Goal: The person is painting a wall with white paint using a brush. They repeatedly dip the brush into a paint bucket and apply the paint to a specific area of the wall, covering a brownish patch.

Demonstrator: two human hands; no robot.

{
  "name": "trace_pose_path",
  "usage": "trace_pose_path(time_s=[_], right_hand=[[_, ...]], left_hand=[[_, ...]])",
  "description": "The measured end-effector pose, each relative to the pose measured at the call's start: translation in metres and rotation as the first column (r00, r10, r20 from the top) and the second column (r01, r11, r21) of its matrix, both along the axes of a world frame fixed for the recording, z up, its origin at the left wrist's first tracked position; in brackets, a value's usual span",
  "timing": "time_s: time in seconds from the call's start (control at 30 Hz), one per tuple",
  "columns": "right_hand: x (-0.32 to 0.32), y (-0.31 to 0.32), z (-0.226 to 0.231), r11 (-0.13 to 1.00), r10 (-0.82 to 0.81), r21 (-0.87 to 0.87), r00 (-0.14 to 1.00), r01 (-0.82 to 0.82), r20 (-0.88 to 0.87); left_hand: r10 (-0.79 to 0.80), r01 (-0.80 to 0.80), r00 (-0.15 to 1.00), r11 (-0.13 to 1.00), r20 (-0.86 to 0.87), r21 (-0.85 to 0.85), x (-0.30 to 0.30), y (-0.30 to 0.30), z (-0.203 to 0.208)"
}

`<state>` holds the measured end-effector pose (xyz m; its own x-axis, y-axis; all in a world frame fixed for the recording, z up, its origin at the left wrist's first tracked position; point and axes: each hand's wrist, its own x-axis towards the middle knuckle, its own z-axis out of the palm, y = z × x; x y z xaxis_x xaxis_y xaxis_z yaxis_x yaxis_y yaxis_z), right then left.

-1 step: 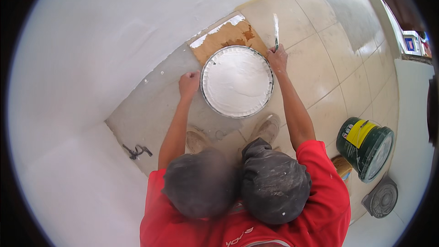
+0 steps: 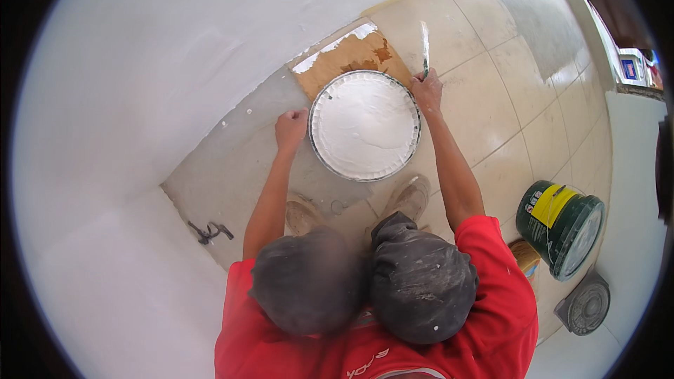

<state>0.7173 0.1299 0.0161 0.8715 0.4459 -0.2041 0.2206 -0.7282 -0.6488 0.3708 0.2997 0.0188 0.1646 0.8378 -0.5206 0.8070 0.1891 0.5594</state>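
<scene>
A round bucket [image 2: 365,126] filled with smooth white putty stands on the floor before my feet, its dark rim smeared white. My left hand [image 2: 291,130] is closed against the left side of that rim; what its fingers grip is hidden. On the upper right side, my right hand [image 2: 427,91] is closed round a putty knife [image 2: 425,45]. The white-coated blade points away from me, and this hand also sits close to the rim. Just beyond the bucket lies a brown board [image 2: 351,52] with white smears and darker stains, partly covered by the bucket.
White walls [image 2: 175,49] rise at the left and far side. On the right, a green bucket [image 2: 554,228] with a yellow label stands near a dark round-patterned lid [image 2: 588,303]. A small black object [image 2: 210,231] lies by the left wall. Beige tiles [image 2: 505,119] cover the floor; a doorway opens far right.
</scene>
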Motion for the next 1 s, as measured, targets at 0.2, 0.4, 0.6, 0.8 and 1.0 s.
trace_pose_path(time_s=[0.2,0.4,0.6,0.8,1.0], right_hand=[[0.004,-0.002,-0.003,0.998,0.017,0.068,1.000,-0.017,-0.002],[0.003,0.001,-0.004,0.998,0.001,0.067,1.000,-0.002,0.018],[0.004,0.002,-0.006,0.998,-0.029,0.050,0.999,0.027,0.037],[0.002,0.008,-0.015,0.997,-0.074,0.034,0.994,0.071,0.080],[0.001,0.008,-0.019,0.997,-0.071,0.019,0.992,0.070,0.107]], left_hand=[[-0.034,0.038,0.998,0.996,-0.053,0.085,0.017,0.006,0.015],[-0.014,0.017,0.999,0.995,-0.036,0.096,0.038,0.018,0.028],[0.010,-0.003,0.996,0.996,-0.091,0.086,0.047,0.023,0.029],[0.027,-0.022,0.985,0.999,-0.172,0.034,0.056,0.027,0.027],[0.084,-0.084,0.983,0.996,-0.162,0.005,0.060,0.025,0.018]])
